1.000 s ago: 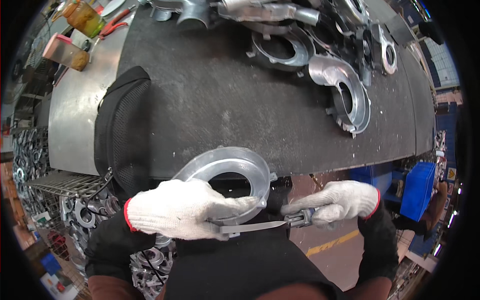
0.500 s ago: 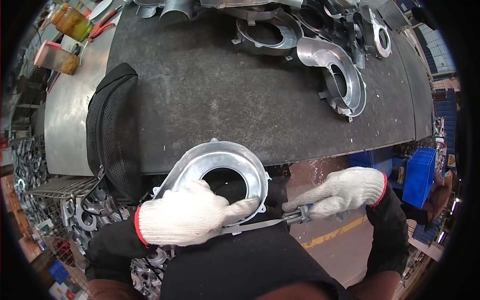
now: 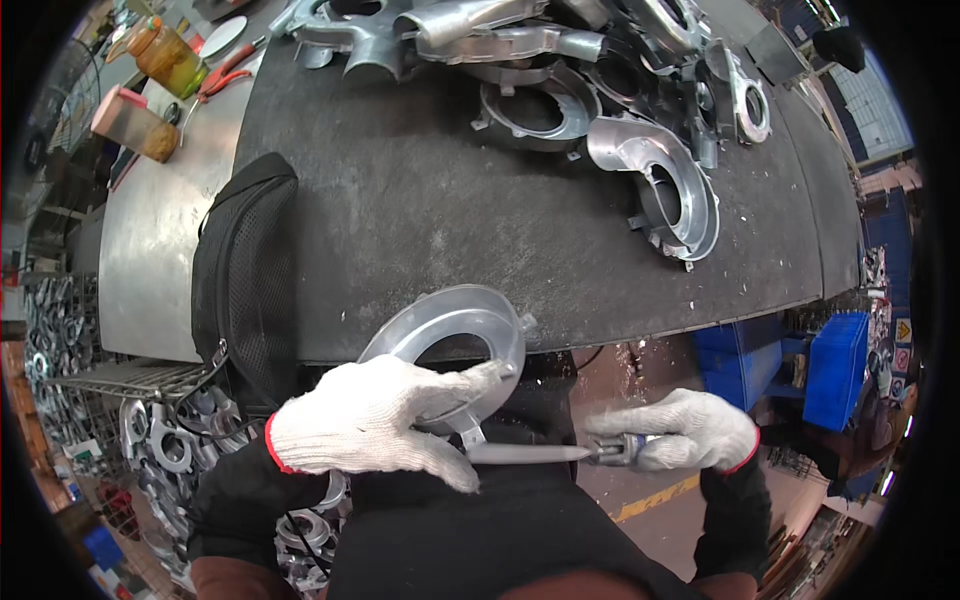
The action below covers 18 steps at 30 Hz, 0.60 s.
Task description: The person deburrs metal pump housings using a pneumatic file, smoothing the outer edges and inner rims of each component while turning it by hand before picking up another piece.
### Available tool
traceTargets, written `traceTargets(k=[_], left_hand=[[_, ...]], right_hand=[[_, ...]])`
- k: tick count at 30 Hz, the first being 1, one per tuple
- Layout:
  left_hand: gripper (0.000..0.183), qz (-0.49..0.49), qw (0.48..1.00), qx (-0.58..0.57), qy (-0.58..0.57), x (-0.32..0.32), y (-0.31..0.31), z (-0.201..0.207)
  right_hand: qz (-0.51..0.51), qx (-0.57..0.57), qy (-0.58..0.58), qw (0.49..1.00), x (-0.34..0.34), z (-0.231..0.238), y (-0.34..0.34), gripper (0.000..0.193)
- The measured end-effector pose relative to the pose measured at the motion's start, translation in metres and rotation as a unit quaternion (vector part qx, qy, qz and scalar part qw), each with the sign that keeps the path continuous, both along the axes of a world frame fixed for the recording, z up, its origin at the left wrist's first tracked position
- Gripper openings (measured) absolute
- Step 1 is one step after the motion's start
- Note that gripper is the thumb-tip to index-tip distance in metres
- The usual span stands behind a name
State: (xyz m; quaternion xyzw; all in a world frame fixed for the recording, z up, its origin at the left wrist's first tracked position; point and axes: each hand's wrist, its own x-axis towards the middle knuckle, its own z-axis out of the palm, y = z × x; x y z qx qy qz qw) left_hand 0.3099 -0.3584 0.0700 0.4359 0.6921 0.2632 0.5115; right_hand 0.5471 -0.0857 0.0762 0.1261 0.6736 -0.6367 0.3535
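Observation:
A silvery scroll-shaped metal casting (image 3: 483, 300) with a large round opening is held at the near edge of the table, tilted and partly blurred. My left hand (image 3: 365, 415), in a white knit glove with a red cuff, grips it from the left. Its fingers reach across the ring, and the thumb lies apart below. My right hand (image 3: 690, 430), gloved alike, is closed around a hand tool with a grey metal head and a long flat blade (image 3: 525, 454). That blade points left, its end by a small tab at the casting's lower rim; contact cannot be made out.
Several similar castings (image 3: 665, 190) lie along the far side of the dark-topped table (image 3: 400, 220). A black mesh bag (image 3: 245, 270) stands at left, near jars (image 3: 165, 60) and red-handled pliers (image 3: 222, 82). Wire baskets (image 3: 130, 375) hold castings; blue bins (image 3: 838, 370) stand right.
The casting has tilted and turned in my left hand, whose thumb has swung down off the ring. My right hand has shifted slightly down with the tool, now more level.

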Motion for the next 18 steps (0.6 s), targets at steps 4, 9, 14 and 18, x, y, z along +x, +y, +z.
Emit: traceTargets(k=[4,9,14,18], left_hand=[[0.088,0.059,0.99,-0.094,-0.089,-0.004,-0.001,0.001],[0.086,0.075,0.994,-0.074,-0.016,0.008,0.001,-0.005],[0.05,0.213,0.974,-0.019,-0.07,0.018,0.0,-0.014],[0.083,0.21,0.974,-0.059,-0.059,0.019,0.003,-0.012]], right_hand=[[-0.043,0.097,0.046,0.993,0.0,-0.002,-0.026,0.057],[-0.005,0.22,0.108,0.969,0.009,-0.009,-0.036,0.061],[0.032,0.318,0.14,0.937,0.005,-0.007,-0.051,0.063],[-0.007,0.307,0.185,0.933,0.005,-0.026,-0.065,0.068]])
